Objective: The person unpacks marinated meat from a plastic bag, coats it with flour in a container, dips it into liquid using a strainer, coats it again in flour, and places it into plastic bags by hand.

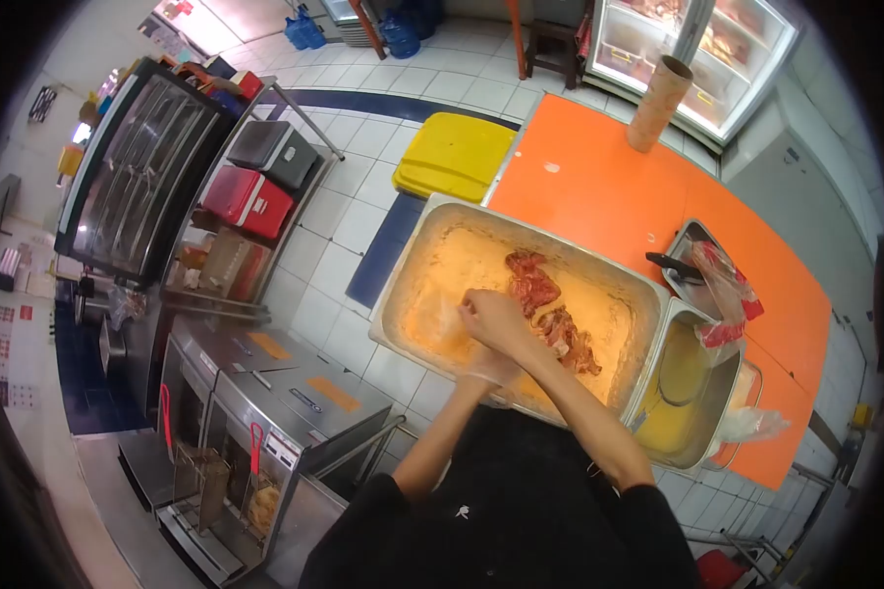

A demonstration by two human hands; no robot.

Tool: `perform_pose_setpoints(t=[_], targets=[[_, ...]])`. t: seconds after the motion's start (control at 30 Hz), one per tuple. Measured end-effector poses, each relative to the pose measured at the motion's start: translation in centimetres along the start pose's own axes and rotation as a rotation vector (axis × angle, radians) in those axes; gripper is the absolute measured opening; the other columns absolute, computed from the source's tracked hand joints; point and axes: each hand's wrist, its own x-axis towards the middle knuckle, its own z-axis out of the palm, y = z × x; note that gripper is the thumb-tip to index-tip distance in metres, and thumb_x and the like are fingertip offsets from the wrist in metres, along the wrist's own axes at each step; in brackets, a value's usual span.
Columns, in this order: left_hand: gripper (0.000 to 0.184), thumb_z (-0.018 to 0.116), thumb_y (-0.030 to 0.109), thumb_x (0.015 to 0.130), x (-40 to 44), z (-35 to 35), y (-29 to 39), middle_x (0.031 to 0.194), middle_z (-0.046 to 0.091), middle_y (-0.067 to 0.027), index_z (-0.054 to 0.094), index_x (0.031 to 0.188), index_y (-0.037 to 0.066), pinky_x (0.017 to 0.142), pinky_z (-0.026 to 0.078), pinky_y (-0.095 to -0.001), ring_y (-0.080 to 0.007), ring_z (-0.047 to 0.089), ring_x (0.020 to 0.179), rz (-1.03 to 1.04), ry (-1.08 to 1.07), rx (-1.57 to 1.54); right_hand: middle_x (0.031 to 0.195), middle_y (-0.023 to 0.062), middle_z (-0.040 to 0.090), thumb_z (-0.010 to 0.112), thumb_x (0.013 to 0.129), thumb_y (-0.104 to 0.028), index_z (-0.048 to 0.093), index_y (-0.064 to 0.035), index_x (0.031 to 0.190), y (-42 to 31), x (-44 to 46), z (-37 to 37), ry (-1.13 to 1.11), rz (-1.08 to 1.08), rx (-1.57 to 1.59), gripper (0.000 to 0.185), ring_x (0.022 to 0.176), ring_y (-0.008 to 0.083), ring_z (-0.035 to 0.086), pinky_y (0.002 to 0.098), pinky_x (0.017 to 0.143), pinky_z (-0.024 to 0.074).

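Observation:
My right hand (491, 319) is over the left part of a steel tray (415, 231) of orange-yellow powder. Its fingers are closed on a piece of clear plastic (446, 314) that hangs at their left side. My left hand (492, 367) is at the tray's near edge, just below my right hand. It looks covered in thin clear plastic, and its fingers are partly hidden by my right forearm. Raw red meat (533, 283) lies on the powder in the middle of the tray, right of my right hand, with more pieces toward the near right.
Right of the tray stands a steel pan (673, 393) of yellowish liquid. Behind it, a smaller tray (695, 236) holds a black-handled tool and plastic packaging. A cardboard tube (660, 103) stands on the orange table (589, 196). Fryers (295, 393) are at the left, beside a yellow lid (455, 157).

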Motion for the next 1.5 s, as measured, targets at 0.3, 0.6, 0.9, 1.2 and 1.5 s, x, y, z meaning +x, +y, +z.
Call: perform_pose_setpoints(t=[0.3, 0.6, 0.9, 1.2, 1.5], targets=[[0.031, 0.051, 0.027, 0.091, -0.5, -4.8, 4.7, 0.1, 0.064, -0.0273, 0.063, 0.096, -0.001, 0.085, 0.046, -0.0506, -0.0417, 0.06, 0.097, -0.6, -0.174, -0.285, 0.093, 0.0236, 0.069, 0.063, 0.079, -0.017, 0.065, 0.0019, 0.095, 3.4, 7.4, 10.3, -0.198, 0.125, -0.261, 0.025, 0.089, 0.0376, 0.068, 0.0476, 0.072, 0.0529], [0.026, 0.056, 0.025, 0.094, 4.5, -13.4, 5.0, 0.084, 0.063, -0.0238, 0.064, 0.089, 0.0, 0.069, 0.049, -0.0419, -0.0365, 0.063, 0.08, -0.886, 0.104, -0.279, 0.086, 0.0022, 0.058, 0.061, 0.089, -0.005, 0.056, -0.002, 0.101, 6.1, -3.3, -7.2, 0.166, 0.077, 0.628, 0.013, 0.083, 0.0109, 0.058, 0.0274, 0.073, 0.0491], [0.021, 0.062, -0.002, 0.083, 11.8, -5.1, 6.9, 0.092, 0.065, -0.0061, 0.059, 0.104, 0.002, 0.079, 0.05, -0.0286, -0.012, 0.059, 0.087, -0.447, 0.246, -0.747, 0.073, 0.0002, 0.052, 0.059, 0.087, -0.002, 0.051, -0.003, 0.091, 10.2, -12.1, -6.4, 0.65, 0.211, 0.663, 0.008, 0.065, 0.0073, 0.05, 0.0257, 0.058, 0.043], [0.022, 0.058, -0.005, 0.081, 13.4, -5.0, 11.1, 0.093, 0.065, -0.0075, 0.06, 0.102, 0.001, 0.08, 0.048, -0.0288, -0.0155, 0.06, 0.088, -0.519, 0.239, -0.829, 0.055, 0.0073, 0.04, 0.064, 0.086, -0.008, 0.045, -0.0037, 0.08, -0.6, -18.0, -8.5, 0.934, 0.358, 0.089, 0.02, 0.049, 0.0144, 0.046, 0.0327, 0.047, 0.037], [0.026, 0.064, -0.004, 0.078, 11.1, -6.0, 11.3, 0.089, 0.062, -0.0184, 0.062, 0.104, 0.001, 0.074, 0.048, -0.0405, -0.0354, 0.059, 0.081, -0.099, 0.1, -0.664, 0.067, -0.0012, 0.053, 0.052, 0.098, -0.017, 0.06, -0.0009, 0.106, 10.4, -14.8, -7.0, 0.458, 0.581, 1.276, 0.019, 0.056, 0.0111, 0.05, 0.0263, 0.05, 0.038]])
